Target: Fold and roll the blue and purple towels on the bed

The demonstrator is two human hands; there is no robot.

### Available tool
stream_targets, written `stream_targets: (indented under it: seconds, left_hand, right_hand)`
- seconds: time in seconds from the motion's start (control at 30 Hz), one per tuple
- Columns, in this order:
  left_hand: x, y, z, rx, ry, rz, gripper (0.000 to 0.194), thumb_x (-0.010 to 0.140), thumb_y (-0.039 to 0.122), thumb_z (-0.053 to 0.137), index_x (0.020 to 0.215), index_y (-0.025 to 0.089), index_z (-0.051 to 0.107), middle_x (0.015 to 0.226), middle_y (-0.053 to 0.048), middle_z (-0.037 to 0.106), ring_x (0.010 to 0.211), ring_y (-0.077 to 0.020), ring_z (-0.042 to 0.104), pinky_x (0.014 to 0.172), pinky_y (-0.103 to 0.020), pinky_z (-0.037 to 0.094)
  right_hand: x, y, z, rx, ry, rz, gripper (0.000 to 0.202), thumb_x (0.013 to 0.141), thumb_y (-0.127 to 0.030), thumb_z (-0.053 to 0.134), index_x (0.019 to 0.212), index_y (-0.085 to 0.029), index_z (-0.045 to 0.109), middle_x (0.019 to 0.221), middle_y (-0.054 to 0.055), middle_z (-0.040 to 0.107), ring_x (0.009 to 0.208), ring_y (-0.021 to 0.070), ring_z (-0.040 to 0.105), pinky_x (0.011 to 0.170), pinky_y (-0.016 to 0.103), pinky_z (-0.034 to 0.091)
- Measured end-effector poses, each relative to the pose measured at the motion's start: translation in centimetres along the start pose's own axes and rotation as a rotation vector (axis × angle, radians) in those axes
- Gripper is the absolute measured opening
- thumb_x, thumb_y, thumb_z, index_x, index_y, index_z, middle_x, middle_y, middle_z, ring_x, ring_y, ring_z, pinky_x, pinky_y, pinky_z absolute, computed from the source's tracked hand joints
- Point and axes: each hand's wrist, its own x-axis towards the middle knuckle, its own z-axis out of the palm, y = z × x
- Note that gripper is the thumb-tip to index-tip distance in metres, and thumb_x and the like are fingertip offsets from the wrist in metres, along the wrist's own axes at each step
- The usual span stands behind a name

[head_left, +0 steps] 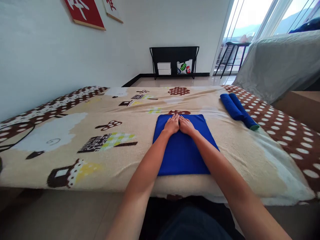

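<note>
A blue cloth (pixel 185 156) is spread flat on the bed, close to its front edge. On the cloth's far part lies my left hand (pixel 172 124), palm down with the fingers stretched out. My right hand (pixel 186 125) rests beside it in the same way, and the fingertips of both meet near the cloth's far edge. Neither hand grips anything. Off to the right, two rolled blue cloths (pixel 235 108) lie side by side on the bed; the nearer end of one shows green.
A cream patterned blanket (pixel 140 126) with brown dotted borders covers the bed. Black cable-like loops (pixel 27 133) are at the left edge. Beyond the bed stands a black rack (pixel 175 60) with white boxes (pixel 164 68). A covered piece of furniture (pixel 282 63) is on the right.
</note>
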Motion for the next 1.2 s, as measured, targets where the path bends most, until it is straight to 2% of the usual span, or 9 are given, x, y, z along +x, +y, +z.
stream_targets:
  seconds: [0.17, 0.27, 0.33, 0.5, 0.6, 0.7, 0.83, 1.0, 1.2]
  left_hand:
    - [0.6, -4.6, 1.0, 0.036, 0.02, -0.233, 0.063, 0.101, 0.049, 0.026, 0.156, 0.018, 0.034, 0.164, -0.011, 0.027, 0.153, -0.0275, 0.021, 0.122, -0.056, 0.016]
    - [0.1, -6.8, 0.7, 0.068, 0.056, -0.353, 0.069, 0.1, 0.054, 0.02, 0.157, 0.016, 0.03, 0.165, -0.013, 0.024, 0.153, -0.0301, 0.02, 0.121, -0.061, 0.016]
    - [-0.4, -6.9, 0.2, 0.09, 0.074, -0.371, 0.068, 0.101, 0.052, 0.02, 0.156, 0.015, 0.031, 0.164, -0.014, 0.025, 0.153, -0.03, 0.021, 0.121, -0.061, 0.014]
    - [-1.9, -2.9, -1.2, 0.154, 0.144, -0.264, 0.059, 0.1, 0.026, 0.027, 0.155, 0.006, 0.03, 0.164, -0.018, 0.024, 0.154, -0.0274, 0.015, 0.123, -0.058, 0.001]
    - [-4.0, 0.7, -0.9, 0.151, 0.095, -0.101, 0.057, 0.099, 0.024, 0.033, 0.153, 0.008, 0.035, 0.163, -0.014, 0.029, 0.152, -0.0237, 0.023, 0.124, -0.049, 0.018]
    - [-8.3, 3.9, 0.4, 0.142, 0.03, 0.03, 0.054, 0.097, 0.022, 0.037, 0.15, 0.011, 0.043, 0.158, -0.012, 0.039, 0.148, -0.0226, 0.034, 0.12, -0.043, 0.029]
    - [-16.0, 6.0, 1.3, 0.143, 0.054, 0.13, 0.054, 0.099, 0.02, 0.033, 0.151, 0.006, 0.039, 0.157, -0.014, 0.04, 0.148, -0.0237, 0.033, 0.121, -0.046, 0.027]
    - [-23.6, 5.8, 0.9, 0.117, 0.216, 0.173, 0.049, 0.104, 0.035, 0.035, 0.15, 0.023, 0.045, 0.157, -0.007, 0.041, 0.146, -0.0244, 0.038, 0.12, -0.05, 0.031]
    - [-28.1, 3.0, 1.0, 0.116, 0.286, 0.078, 0.055, 0.101, 0.039, 0.044, 0.154, 0.03, 0.036, 0.16, -0.005, 0.035, 0.148, -0.0277, 0.035, 0.119, -0.054, 0.03]
  right_hand:
    - [0.6, 5.9, 0.1, -0.065, -0.019, 0.183, 0.051, 0.105, -0.044, 0.034, 0.151, -0.021, 0.041, 0.159, 0.01, 0.034, 0.148, 0.0231, 0.029, 0.122, 0.049, 0.02]
    - [-0.6, 9.6, -0.8, -0.124, -0.009, 0.363, 0.061, 0.105, -0.049, 0.023, 0.155, -0.016, 0.033, 0.162, 0.013, 0.028, 0.151, 0.025, 0.022, 0.122, 0.051, 0.017]
    - [-1.5, 10.6, -1.4, -0.161, -0.003, 0.437, 0.066, 0.104, -0.051, 0.022, 0.156, -0.012, 0.03, 0.161, 0.017, 0.027, 0.151, 0.0276, 0.022, 0.12, 0.055, 0.019]
    - [-2.8, 7.0, -2.3, -0.28, 0.104, 0.429, 0.064, 0.102, -0.035, 0.028, 0.152, 0.005, 0.03, 0.159, 0.028, 0.021, 0.152, 0.034, 0.016, 0.12, 0.06, 0.008]
    - [-4.1, 2.4, -1.6, -0.311, 0.122, 0.247, 0.059, 0.1, -0.025, 0.032, 0.154, -0.001, 0.032, 0.16, 0.02, 0.025, 0.151, 0.0273, 0.021, 0.123, 0.049, 0.013]
    - [-7.0, -2.3, -0.1, -0.315, 0.102, 0.123, 0.054, 0.099, -0.017, 0.03, 0.149, -0.001, 0.042, 0.152, 0.021, 0.042, 0.144, 0.0289, 0.037, 0.12, 0.048, 0.025]
    - [-13.3, -5.8, 1.0, -0.309, 0.1, 0.062, 0.051, 0.099, -0.013, 0.03, 0.143, 0.0, 0.051, 0.146, 0.024, 0.048, 0.137, 0.0328, 0.047, 0.111, 0.049, 0.038]
    - [-22.0, -5.8, 0.9, -0.219, 0.222, -0.107, 0.046, 0.104, -0.026, 0.035, 0.147, -0.019, 0.05, 0.153, 0.006, 0.044, 0.143, 0.0198, 0.04, 0.119, 0.039, 0.033]
    - [-28.9, -2.1, 1.3, -0.221, 0.471, -0.025, 0.051, 0.102, -0.038, 0.046, 0.151, -0.024, 0.043, 0.153, 0.004, 0.044, 0.141, 0.0243, 0.043, 0.118, 0.047, 0.031]
